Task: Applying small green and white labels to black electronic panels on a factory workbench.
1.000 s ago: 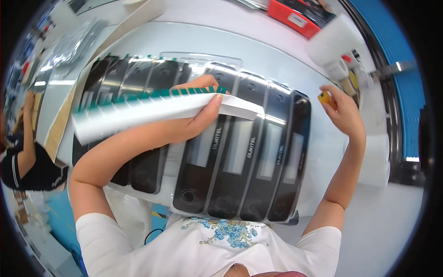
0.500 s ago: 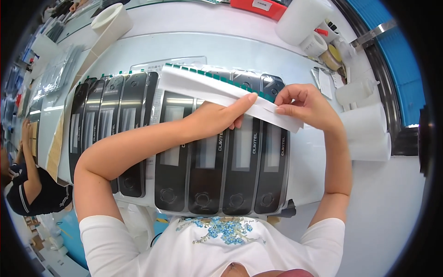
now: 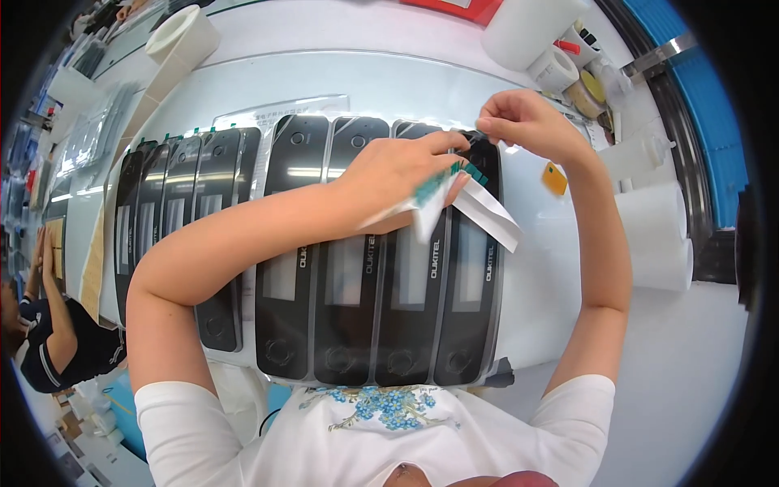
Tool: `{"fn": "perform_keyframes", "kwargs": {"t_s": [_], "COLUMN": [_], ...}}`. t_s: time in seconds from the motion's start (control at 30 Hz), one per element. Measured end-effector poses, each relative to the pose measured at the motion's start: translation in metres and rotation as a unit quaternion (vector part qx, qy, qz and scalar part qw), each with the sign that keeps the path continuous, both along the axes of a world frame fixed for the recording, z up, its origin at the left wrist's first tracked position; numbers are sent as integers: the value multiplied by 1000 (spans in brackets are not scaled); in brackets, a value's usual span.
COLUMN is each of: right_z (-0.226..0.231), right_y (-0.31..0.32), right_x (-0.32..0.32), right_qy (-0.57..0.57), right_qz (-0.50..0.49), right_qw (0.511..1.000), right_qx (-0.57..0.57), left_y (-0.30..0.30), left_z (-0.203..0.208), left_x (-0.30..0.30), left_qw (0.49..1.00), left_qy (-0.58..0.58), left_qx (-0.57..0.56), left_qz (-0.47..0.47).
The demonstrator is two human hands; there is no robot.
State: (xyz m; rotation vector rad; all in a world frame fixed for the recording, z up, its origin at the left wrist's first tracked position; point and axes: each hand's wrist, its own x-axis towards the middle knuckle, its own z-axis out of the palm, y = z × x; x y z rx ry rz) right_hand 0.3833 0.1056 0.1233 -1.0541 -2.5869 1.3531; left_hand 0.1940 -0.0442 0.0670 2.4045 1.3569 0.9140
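My left hand [image 3: 403,174] is closed on a white backing strip [image 3: 489,213] edged with green tabs, folded so its ends hang out either side of the fingers. It hovers over a row of black panels [image 3: 345,333] in clear film, each long and narrow with a pale window. My right hand [image 3: 531,126] is closed in a pinch above the top end of the rightmost black panel [image 3: 464,349]. Whatever sits between its fingertips is too small to make out. A small orange-yellow piece [image 3: 554,178] with a green tab lies beneath my right wrist.
More black panels [image 3: 219,268] with green tabs along their tops lie to the left. Behind them stands a roll of pale tape [image 3: 182,36]. White rolls [image 3: 649,227], a tape roll [image 3: 553,69] and bottles line the right side. Another person [image 3: 65,333] works at far left.
My right hand has left the strip and moved up to the rightmost panel's top. The strip, stretched out before, is now bunched in my left hand. The orange-yellow piece has come into view.
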Motion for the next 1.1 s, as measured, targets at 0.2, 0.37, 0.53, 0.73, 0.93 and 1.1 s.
{"fn": "perform_keyframes", "kwargs": {"t_s": [0.2,0.37,0.53,0.73,0.93,1.1], "right_z": [-13,-18,-20,-16,-14,10], "right_y": [31,39,44,41,10,-14], "right_x": [-17,-20,-24,-25,-19,-5], "right_qy": [-78,-89,-101,-110,-48,24], "right_qz": [23,12,32,35,-25,-43], "right_qw": [992,979,976,979,995,982], "right_qx": [-100,-183,-189,-167,-83,-183], "left_y": [10,11,10,10,12,-12], "left_z": [-16,-15,-12,-13,-9,-4], "left_x": [5,5,6,6,3,-11], "left_qw": [994,990,989,990,996,950], "left_qy": [110,141,144,144,84,-266], "left_qx": [25,19,-2,3,-2,-144], "left_qz": [-15,-12,-14,-1,-11,78]}}
